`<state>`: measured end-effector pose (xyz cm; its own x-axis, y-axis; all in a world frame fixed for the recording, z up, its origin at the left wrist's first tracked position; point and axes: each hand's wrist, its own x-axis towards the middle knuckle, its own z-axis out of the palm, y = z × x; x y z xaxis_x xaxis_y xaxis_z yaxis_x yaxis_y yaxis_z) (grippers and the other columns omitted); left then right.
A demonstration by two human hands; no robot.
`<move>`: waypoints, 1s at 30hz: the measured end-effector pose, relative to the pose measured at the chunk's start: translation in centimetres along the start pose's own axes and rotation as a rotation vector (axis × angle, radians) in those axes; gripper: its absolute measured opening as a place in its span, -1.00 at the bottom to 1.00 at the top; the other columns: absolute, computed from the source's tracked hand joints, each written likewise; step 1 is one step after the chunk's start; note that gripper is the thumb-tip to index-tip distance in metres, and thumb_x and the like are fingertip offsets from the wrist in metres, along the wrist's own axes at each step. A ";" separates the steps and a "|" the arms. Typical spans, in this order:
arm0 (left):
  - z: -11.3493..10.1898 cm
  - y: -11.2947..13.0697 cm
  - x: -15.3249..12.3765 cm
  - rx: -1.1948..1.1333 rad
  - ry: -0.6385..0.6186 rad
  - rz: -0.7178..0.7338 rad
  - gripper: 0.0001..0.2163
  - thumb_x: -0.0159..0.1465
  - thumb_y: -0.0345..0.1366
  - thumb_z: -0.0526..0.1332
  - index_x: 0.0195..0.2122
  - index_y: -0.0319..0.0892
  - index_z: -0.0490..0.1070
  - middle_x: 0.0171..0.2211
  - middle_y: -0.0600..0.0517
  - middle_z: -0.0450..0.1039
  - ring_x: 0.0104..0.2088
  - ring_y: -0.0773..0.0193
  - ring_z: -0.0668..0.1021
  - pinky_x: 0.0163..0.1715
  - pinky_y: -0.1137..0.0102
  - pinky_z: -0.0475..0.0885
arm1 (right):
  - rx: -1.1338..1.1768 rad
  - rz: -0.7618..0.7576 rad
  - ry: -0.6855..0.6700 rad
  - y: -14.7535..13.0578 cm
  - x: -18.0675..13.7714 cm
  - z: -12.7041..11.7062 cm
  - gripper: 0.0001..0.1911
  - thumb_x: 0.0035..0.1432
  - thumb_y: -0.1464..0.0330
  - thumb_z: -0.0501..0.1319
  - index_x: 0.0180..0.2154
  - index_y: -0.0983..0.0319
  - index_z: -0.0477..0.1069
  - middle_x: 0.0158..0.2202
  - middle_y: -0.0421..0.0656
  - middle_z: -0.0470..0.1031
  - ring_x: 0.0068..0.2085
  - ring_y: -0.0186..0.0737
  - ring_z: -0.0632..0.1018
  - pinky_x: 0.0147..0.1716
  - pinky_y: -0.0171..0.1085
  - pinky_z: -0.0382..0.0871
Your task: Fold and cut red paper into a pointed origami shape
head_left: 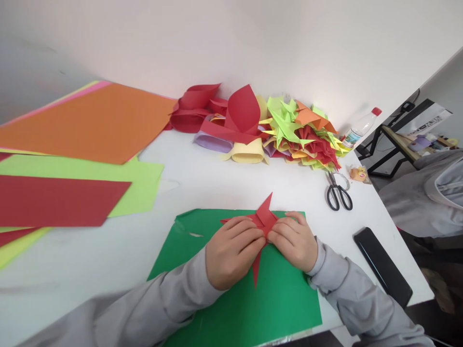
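Observation:
A folded red paper star [265, 216] lies over the green sheet [267, 299], with one point toward the wall and another toward me. My left hand [235, 248] covers its left part, fingers bent and pressed together on the paper. From the other side my right hand [294, 241] pinches the star near its middle, fingertips almost meeting those of the left. The fingers hide much of the star's centre and right side. Both hands rest just above the green sheet.
Large coloured sheets [90, 120] lie at the left. Along the wall sit rolled red paper pieces [244, 113] and a heap of folded stars [289, 125]. To the right are scissors [339, 193], a black phone-like object [382, 265], a small packet [359, 174] and a bottle [361, 127].

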<state>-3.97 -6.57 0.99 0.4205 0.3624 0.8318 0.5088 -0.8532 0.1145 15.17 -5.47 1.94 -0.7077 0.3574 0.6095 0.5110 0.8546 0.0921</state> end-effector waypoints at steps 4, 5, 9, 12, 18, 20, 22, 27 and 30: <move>-0.1 0.1 0.1 0.046 -0.017 0.035 -0.80 0.28 -0.53 0.03 -0.38 -0.23 0.41 -0.45 -0.02 0.56 -0.38 0.21 0.52 -0.29 0.24 0.49 | 0.004 -0.015 0.009 0.0 -0.2 0.1 -0.78 0.31 0.53 0.04 -0.32 0.29 0.42 -0.40 -0.17 0.54 -0.28 -0.30 0.49 -0.05 -0.17 0.27; -0.1 0.1 0.1 0.054 -0.016 0.040 -0.80 0.28 -0.53 0.03 -0.39 -0.23 0.41 -0.45 -0.02 0.56 -0.38 0.21 0.51 -0.30 0.23 0.49 | 0.015 -0.017 0.015 0.0 -0.3 0.2 -0.80 0.30 0.53 0.05 -0.32 0.29 0.42 -0.39 -0.16 0.54 -0.27 -0.30 0.49 -0.05 -0.17 0.28; -0.3 0.2 0.1 0.042 -0.007 0.023 -0.84 0.25 -0.54 0.08 -0.40 -0.23 0.40 -0.46 -0.01 0.55 -0.38 0.21 0.49 -0.34 0.24 0.48 | 0.034 -0.016 0.042 0.1 -0.4 0.4 -0.87 0.28 0.49 0.11 -0.30 0.29 0.43 -0.36 -0.16 0.55 -0.23 -0.28 0.49 -0.03 -0.14 0.28; -0.3 0.3 0.2 0.021 0.005 0.022 -0.84 0.24 -0.54 0.08 -0.40 -0.23 0.39 -0.47 -0.02 0.55 -0.38 0.21 0.49 -0.33 0.23 0.48 | 0.019 -0.039 0.045 0.0 -0.3 0.3 -0.79 0.30 0.52 0.07 -0.35 0.26 0.42 -0.38 -0.19 0.55 -0.23 -0.32 0.49 -0.03 -0.16 0.28; -0.2 0.4 0.3 0.011 0.004 0.032 -0.85 0.22 -0.56 0.08 -0.38 -0.23 0.38 -0.47 -0.01 0.55 -0.39 0.21 0.49 -0.31 0.23 0.48 | 0.006 -0.103 0.047 -0.1 -0.2 -0.1 -0.77 0.25 0.53 0.15 -0.45 0.20 0.38 -0.42 -0.31 0.53 -0.25 -0.34 0.48 -0.02 -0.16 0.22; -0.2 0.3 0.1 -0.013 0.003 0.011 -0.86 0.20 -0.57 0.10 -0.37 -0.23 0.39 -0.45 -0.02 0.55 -0.38 0.21 0.48 -0.30 0.22 0.48 | 0.026 -0.067 0.071 -0.1 -0.3 -0.1 -0.82 0.25 0.52 0.16 -0.41 0.21 0.40 -0.39 -0.29 0.55 -0.24 -0.33 0.48 -0.02 -0.15 0.24; -0.3 0.2 0.0 -0.040 0.010 -0.012 -0.86 0.17 -0.58 0.12 -0.35 -0.23 0.40 -0.44 -0.02 0.55 -0.36 0.20 0.48 -0.30 0.22 0.47 | 0.057 0.004 0.093 0.0 -0.3 -0.1 -0.89 0.26 0.47 0.17 -0.35 0.24 0.42 -0.35 -0.22 0.57 -0.22 -0.31 0.49 -0.03 -0.15 0.26; -0.6 0.2 0.3 -0.061 0.026 -0.043 -0.88 0.19 -0.54 0.17 -0.35 -0.20 0.40 -0.44 0.01 0.55 -0.37 0.23 0.47 -0.34 0.28 0.46 | 0.105 0.066 0.102 0.2 -0.6 0.1 -0.90 0.24 0.49 0.16 -0.32 0.26 0.43 -0.34 -0.17 0.56 -0.23 -0.30 0.51 -0.04 -0.14 0.29; -0.5 0.3 0.4 -0.072 0.014 -0.063 -0.91 0.20 -0.52 0.18 -0.34 -0.21 0.41 -0.42 -0.01 0.56 -0.34 0.20 0.48 -0.35 0.26 0.45 | 0.101 0.042 0.079 0.1 -0.7 0.3 -0.87 0.25 0.52 0.13 -0.30 0.26 0.43 -0.33 -0.18 0.57 -0.22 -0.29 0.51 -0.02 -0.13 0.28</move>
<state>-4.02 -6.83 1.60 0.3784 0.4114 0.8292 0.4782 -0.8539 0.2054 15.60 -5.54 1.28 -0.6439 0.3666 0.6716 0.4850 0.8744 -0.0124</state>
